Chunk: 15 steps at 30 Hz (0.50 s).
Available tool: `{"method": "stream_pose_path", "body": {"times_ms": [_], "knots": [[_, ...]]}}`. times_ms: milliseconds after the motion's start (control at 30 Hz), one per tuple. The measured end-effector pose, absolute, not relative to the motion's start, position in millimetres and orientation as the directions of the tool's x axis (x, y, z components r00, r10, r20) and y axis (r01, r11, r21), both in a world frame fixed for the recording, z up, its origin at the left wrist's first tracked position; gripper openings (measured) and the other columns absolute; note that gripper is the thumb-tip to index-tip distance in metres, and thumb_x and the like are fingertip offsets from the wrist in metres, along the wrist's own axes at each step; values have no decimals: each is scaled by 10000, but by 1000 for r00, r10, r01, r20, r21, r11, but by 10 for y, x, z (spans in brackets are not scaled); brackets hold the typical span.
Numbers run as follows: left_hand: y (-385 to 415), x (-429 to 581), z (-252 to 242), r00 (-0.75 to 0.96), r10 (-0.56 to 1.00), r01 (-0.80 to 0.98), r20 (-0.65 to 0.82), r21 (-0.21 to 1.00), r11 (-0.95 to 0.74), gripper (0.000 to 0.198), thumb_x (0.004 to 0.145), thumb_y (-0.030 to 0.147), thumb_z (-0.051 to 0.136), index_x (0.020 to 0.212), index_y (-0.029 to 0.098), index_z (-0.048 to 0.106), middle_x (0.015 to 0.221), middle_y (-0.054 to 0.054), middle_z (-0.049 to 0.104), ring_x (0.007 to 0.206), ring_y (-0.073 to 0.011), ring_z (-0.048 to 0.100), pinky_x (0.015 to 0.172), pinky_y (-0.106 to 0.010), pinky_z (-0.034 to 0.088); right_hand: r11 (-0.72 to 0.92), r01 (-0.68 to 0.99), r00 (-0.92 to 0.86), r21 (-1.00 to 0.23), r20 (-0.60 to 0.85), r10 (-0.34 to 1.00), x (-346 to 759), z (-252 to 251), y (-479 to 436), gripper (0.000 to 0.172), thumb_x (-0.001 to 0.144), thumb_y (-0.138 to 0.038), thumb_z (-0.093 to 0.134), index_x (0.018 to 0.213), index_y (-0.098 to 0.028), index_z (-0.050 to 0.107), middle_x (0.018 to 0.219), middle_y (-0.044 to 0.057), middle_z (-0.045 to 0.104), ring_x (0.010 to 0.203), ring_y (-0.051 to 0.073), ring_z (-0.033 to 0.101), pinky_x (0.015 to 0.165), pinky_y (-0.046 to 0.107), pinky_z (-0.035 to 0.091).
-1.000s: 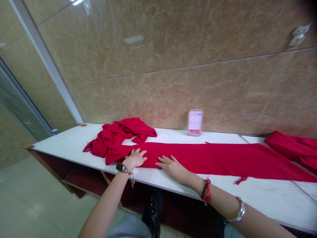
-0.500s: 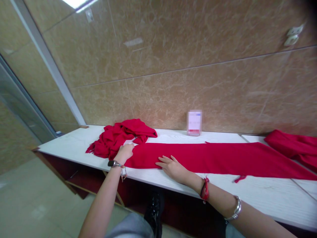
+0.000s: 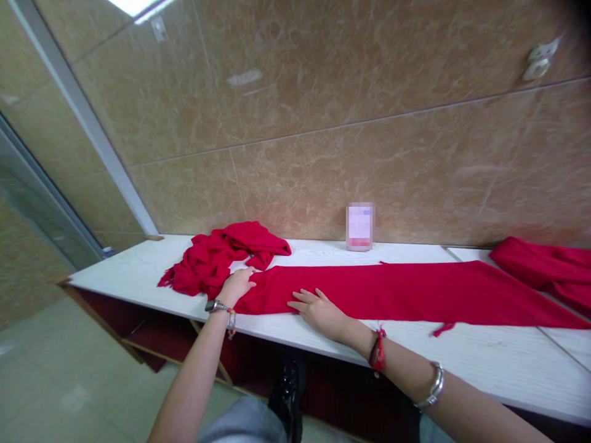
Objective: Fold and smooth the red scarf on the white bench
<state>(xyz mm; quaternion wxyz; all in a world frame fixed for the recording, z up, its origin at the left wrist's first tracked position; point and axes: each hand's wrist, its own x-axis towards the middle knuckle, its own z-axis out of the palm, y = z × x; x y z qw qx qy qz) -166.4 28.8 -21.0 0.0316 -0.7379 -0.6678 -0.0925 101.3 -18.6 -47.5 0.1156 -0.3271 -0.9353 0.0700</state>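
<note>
A long red scarf (image 3: 406,289) lies stretched flat along the white table (image 3: 133,274). My left hand (image 3: 237,285) rests on the scarf's left end, fingers laid out on the fabric, right beside a crumpled heap of red scarves (image 3: 217,255). My right hand (image 3: 318,311) lies flat and spread on the scarf's near edge, a little to the right of the left hand. Both wrists wear bracelets. A tassel strand (image 3: 442,328) sticks out from the scarf's near edge.
More red cloth (image 3: 545,267) lies at the table's right end. A small blurred card (image 3: 360,226) stands against the marble wall behind the scarf. The table's front edge runs just below my hands; a tiled floor (image 3: 55,375) and my shoe (image 3: 286,387) show underneath.
My left hand went from lying flat near the scarf's front corner to gripping its left end farther back, and now lies with fingers out on it. The folded-over end is smoothed. My right hand has stayed put.
</note>
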Motion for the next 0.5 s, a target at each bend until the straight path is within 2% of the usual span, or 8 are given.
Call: {"method": "stream_pose_path", "body": {"times_ms": [67,167,333,400,500], "knots": [[330,-1671,-193,34,973,992,228,109,-61,249,759,178,561,1008,194,549,988,-70,630,940,-186,571,821,-283,421,772,597,-756,-218,170,632,1015,-468,-190,416,898,-185,282,1281,-243,432,1354,77,402,1267,229,293,1016,484,196],[429,-1706,-88,38,962,979,269,184,-90,187,744,169,563,930,182,565,948,-65,638,900,-179,579,807,-278,427,763,597,-751,-246,164,640,1020,-454,-194,420,899,-195,276,1290,-241,420,1364,75,389,1275,220,277,1024,485,179],[607,-1943,124,164,983,895,82,406,-184,222,703,257,558,893,144,576,828,-32,632,794,-171,582,723,-271,462,755,600,-748,-265,149,647,1018,-463,-179,419,899,-206,275,1291,-237,420,1371,81,377,1281,222,265,1022,493,175],[655,-2067,181,199,980,898,10,398,-186,190,694,269,557,837,146,589,783,-25,628,767,-169,578,717,-268,462,754,600,-746,-267,153,648,1013,-475,-173,419,895,-201,282,1286,-242,427,1367,74,385,1278,227,272,1022,497,175],[718,-2177,247,219,973,945,80,230,-231,97,728,223,522,765,164,589,770,-23,611,779,-162,554,773,-276,438,756,595,-744,-271,168,646,1006,-481,-174,421,884,-184,304,1280,-244,435,1362,71,394,1272,228,287,1025,498,174]]}}
